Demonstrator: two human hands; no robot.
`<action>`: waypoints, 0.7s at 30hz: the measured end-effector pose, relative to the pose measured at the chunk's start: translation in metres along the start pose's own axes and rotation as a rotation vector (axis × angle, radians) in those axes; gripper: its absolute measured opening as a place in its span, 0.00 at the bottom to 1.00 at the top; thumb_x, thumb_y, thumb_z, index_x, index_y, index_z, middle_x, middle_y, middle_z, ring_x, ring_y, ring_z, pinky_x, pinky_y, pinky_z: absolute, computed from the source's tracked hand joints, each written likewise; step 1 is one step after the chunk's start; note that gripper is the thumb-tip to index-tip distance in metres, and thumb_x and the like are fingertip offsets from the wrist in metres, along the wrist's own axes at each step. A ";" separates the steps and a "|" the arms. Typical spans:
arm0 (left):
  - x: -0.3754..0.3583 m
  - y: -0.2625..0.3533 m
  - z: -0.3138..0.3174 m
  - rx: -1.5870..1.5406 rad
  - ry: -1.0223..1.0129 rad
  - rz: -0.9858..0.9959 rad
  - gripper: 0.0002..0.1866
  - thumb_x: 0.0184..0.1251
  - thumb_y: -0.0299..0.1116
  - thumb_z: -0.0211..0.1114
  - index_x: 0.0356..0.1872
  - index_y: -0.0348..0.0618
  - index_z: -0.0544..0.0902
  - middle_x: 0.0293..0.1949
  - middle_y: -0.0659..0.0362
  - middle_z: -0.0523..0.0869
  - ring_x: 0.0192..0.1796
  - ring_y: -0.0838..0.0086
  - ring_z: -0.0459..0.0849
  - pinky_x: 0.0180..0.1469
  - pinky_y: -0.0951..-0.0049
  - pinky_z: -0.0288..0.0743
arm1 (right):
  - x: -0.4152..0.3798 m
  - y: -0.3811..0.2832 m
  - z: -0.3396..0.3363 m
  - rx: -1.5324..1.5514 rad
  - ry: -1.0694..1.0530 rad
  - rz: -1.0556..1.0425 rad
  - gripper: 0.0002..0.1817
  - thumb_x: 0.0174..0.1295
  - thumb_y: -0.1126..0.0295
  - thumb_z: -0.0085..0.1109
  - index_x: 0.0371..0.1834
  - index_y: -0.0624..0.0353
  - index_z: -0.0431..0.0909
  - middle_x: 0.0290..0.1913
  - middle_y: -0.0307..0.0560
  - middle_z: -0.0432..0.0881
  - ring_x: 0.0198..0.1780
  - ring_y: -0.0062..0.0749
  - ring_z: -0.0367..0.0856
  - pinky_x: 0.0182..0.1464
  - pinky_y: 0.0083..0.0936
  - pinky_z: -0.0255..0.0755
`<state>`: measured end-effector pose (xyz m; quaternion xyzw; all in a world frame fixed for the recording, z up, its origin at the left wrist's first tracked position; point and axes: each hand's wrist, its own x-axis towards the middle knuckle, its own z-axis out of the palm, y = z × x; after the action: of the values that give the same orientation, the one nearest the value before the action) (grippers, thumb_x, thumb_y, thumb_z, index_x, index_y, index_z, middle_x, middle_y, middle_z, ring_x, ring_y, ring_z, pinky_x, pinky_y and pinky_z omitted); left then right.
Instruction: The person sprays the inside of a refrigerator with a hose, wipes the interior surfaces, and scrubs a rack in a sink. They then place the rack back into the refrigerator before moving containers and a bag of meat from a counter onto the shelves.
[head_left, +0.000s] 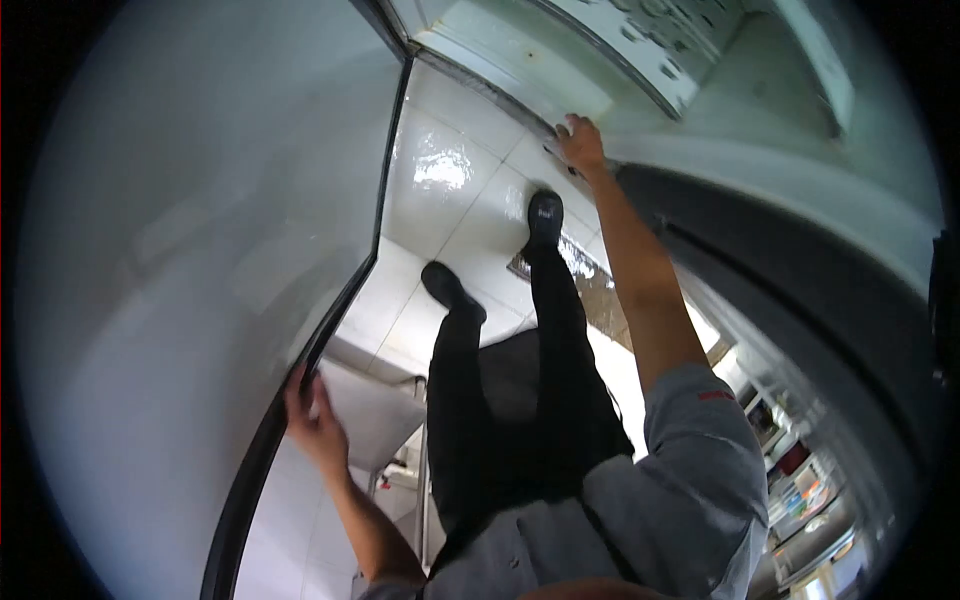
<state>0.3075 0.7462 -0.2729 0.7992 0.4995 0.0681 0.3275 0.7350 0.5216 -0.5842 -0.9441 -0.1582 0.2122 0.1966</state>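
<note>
At the lower left, my left hand (318,422) touches the dark edge strip (262,455) of a large pale door-like panel (220,200), with the thumb and a finger apart. My right hand (580,145) is stretched out at the upper middle, on the dark-edged rim of a pale, open cabinet-like unit (690,150). Its fingers are bent over that edge, and what lies beneath them is hard to make out.
Wet, shiny floor tiles (450,205) lie under my dark shoes (545,218). A floor grate (597,300) runs beside my right leg. A metal-framed table (375,410) stands at the lower left, and shelves with small items (800,490) are at the lower right.
</note>
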 end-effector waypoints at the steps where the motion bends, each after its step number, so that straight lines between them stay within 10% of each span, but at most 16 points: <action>1: 0.003 0.002 0.009 -0.069 0.037 -0.124 0.12 0.67 0.26 0.57 0.50 0.33 0.75 0.46 0.48 0.81 0.47 0.67 0.81 0.50 0.72 0.74 | 0.039 0.014 0.014 -0.046 0.119 -0.008 0.24 0.61 0.58 0.52 0.55 0.63 0.70 0.54 0.63 0.72 0.57 0.54 0.69 0.60 0.41 0.63; 7: 0.052 0.005 0.151 -0.249 -0.105 -0.209 0.13 0.67 0.29 0.55 0.49 0.32 0.74 0.45 0.50 0.80 0.48 0.67 0.79 0.53 0.70 0.71 | 0.169 0.077 0.056 -0.163 0.642 0.302 0.27 0.63 0.59 0.47 0.63 0.63 0.64 0.64 0.60 0.64 0.66 0.51 0.61 0.68 0.37 0.53; 10: 0.105 -0.022 0.248 -0.656 -0.145 -0.336 0.12 0.68 0.29 0.56 0.45 0.29 0.76 0.40 0.53 0.81 0.43 0.70 0.81 0.48 0.73 0.75 | 0.191 0.072 0.060 -0.029 0.688 0.012 0.27 0.62 0.61 0.45 0.63 0.61 0.65 0.66 0.53 0.63 0.69 0.45 0.58 0.71 0.34 0.48; 15: 0.191 -0.020 0.365 -0.839 -0.262 -0.203 0.13 0.69 0.36 0.57 0.42 0.35 0.77 0.35 0.57 0.82 0.37 0.78 0.79 0.40 0.79 0.73 | 0.204 0.000 0.074 0.122 0.419 -0.346 0.22 0.58 0.70 0.48 0.59 0.52 0.71 0.52 0.53 0.77 0.53 0.44 0.75 0.57 0.31 0.67; 21: 0.273 0.024 0.450 -1.034 -0.422 -0.631 0.20 0.65 0.44 0.59 0.50 0.39 0.73 0.39 0.55 0.79 0.36 0.72 0.79 0.38 0.73 0.74 | 0.141 -0.075 0.064 0.479 0.270 -0.456 0.14 0.56 0.75 0.52 0.46 0.56 0.78 0.39 0.53 0.81 0.41 0.39 0.79 0.49 0.30 0.72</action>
<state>0.6558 0.7647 -0.6680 0.3486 0.5381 0.0416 0.7663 0.8108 0.6604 -0.6520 -0.8312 -0.2830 0.0674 0.4739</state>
